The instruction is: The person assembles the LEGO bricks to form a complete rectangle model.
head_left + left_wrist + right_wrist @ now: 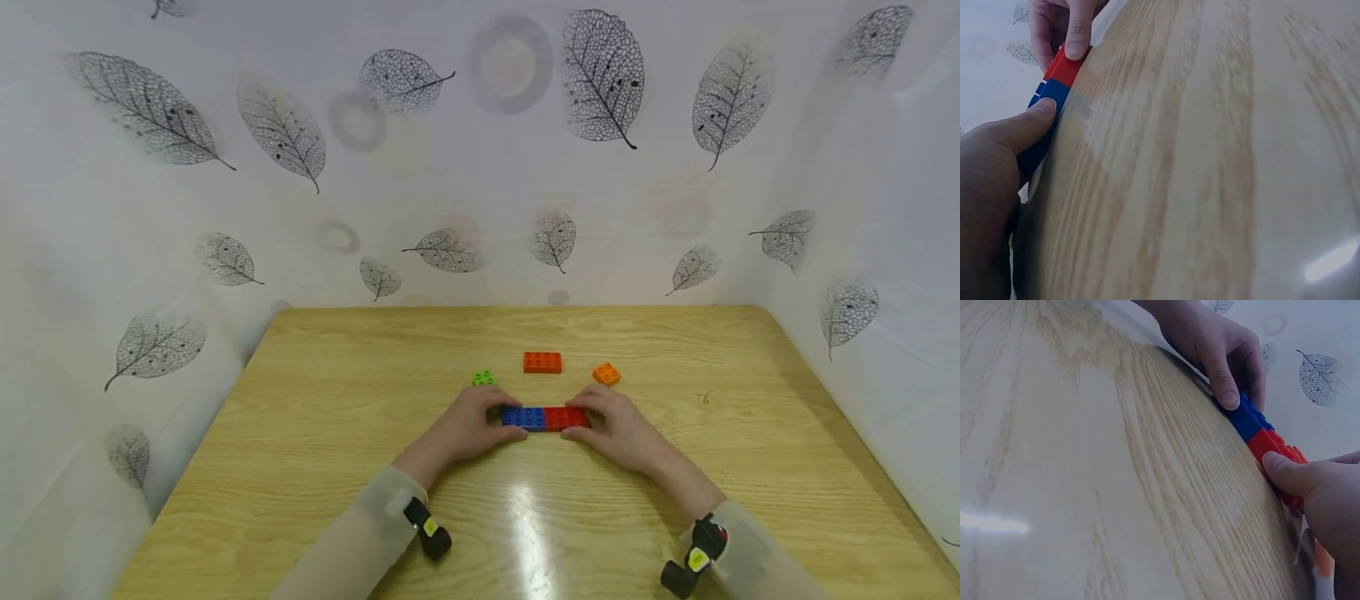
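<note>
Lying between left fingers (512, 434): blue brick (523, 417); between right fingers (579, 434), red brick (564, 418).

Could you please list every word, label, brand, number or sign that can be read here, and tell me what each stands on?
No text can be read with certainty.
Left yellow label on the left wrist camera: too small and blurred.
Right yellow label on the right wrist camera: too small and blurred.
Blue brick and red brick: no legible lettering.
</note>
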### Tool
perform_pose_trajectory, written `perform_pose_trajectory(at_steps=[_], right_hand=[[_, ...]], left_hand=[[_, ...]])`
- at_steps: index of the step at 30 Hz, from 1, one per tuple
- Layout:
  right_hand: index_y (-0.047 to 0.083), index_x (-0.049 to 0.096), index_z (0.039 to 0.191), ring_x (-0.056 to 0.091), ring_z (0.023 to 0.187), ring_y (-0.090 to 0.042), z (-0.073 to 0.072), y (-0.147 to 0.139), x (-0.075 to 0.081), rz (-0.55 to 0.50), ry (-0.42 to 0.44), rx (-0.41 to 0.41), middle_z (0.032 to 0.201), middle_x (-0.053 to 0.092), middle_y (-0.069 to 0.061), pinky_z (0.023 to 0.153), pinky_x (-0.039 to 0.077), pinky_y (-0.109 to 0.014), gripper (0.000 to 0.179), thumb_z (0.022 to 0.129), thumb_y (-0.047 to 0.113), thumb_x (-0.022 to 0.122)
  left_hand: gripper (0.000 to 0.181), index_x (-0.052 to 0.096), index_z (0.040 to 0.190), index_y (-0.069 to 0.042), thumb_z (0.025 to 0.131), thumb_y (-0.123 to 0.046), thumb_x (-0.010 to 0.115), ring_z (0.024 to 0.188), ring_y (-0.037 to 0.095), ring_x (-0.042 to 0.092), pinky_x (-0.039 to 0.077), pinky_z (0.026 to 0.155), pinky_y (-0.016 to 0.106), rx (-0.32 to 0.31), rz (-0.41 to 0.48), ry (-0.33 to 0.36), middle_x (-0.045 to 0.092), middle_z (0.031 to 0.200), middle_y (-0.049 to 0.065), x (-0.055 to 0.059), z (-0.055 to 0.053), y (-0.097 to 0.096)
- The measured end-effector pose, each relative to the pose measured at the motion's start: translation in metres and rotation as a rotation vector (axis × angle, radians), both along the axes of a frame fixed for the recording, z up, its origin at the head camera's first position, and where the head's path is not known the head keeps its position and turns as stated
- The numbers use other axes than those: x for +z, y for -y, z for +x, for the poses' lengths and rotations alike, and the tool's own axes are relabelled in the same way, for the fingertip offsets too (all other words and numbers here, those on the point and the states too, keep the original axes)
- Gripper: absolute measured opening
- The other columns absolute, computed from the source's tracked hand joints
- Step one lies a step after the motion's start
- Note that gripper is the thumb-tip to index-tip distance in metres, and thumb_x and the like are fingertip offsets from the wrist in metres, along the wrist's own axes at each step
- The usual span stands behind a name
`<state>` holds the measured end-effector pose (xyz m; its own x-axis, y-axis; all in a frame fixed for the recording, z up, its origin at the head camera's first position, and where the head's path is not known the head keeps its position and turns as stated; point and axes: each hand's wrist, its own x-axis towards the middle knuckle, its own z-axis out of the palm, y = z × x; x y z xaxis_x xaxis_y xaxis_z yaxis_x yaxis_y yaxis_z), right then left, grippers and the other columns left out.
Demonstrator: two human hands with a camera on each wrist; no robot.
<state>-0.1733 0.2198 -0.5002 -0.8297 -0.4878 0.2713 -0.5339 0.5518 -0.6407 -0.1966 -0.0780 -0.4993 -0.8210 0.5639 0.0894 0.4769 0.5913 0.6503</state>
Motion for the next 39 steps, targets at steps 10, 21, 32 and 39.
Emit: perform_pose_trajectory(at_steps=[10, 21, 32, 39], right_hand=[[0.010, 0.075, 0.123, 0.061, 0.102, -0.010, 0.000, 0.002, 0.002, 0.029, 0.029, -0.017, 0.115, 0.065, 0.009, 0.090, 0.055, -0.037, 0.037, 0.093, 0.027, 0.086], [0.006, 0.074, 0.129, 0.063, 0.111, -0.015, -0.003, 0.001, 0.010, 0.036, 0.060, 0.012, 0.121, 0.068, 0.002, 0.095, 0.056, -0.044, 0.046, 0.094, 0.033, 0.084], [0.003, 0.071, 0.132, 0.063, 0.115, -0.030, -0.016, 0.004, 0.029, -0.011, 0.063, 0.007, 0.126, 0.069, -0.008, 0.099, 0.052, -0.055, 0.049, 0.096, 0.033, 0.082], [-0.001, 0.069, 0.131, 0.063, 0.117, -0.037, -0.034, 0.008, 0.038, -0.018, 0.028, 0.028, 0.126, 0.069, -0.016, 0.100, 0.051, -0.061, 0.045, 0.095, 0.023, 0.083]], left_hand=[[0.044, 0.078, 0.126, -0.022, 0.090, -0.046, 0.086, 0.115, 0.010, 0.062, 0.049, 0.105, 0.036, 0.038, 0.041, 0.027, 0.072, 0.120, -0.011, -0.005, 0.001, 0.000], [0.043, 0.078, 0.125, -0.023, 0.090, -0.046, 0.086, 0.115, 0.009, 0.063, 0.048, 0.106, 0.037, 0.045, 0.053, 0.023, 0.072, 0.120, -0.013, -0.007, 0.002, 0.000], [0.042, 0.079, 0.124, -0.020, 0.090, -0.043, 0.087, 0.114, 0.010, 0.065, 0.050, 0.104, 0.036, 0.034, 0.082, -0.012, 0.074, 0.120, -0.010, -0.008, 0.002, 0.000], [0.041, 0.079, 0.124, -0.020, 0.090, -0.043, 0.086, 0.113, 0.009, 0.065, 0.050, 0.104, 0.036, 0.037, 0.085, -0.011, 0.074, 0.119, -0.011, -0.009, 0.002, 0.000]])
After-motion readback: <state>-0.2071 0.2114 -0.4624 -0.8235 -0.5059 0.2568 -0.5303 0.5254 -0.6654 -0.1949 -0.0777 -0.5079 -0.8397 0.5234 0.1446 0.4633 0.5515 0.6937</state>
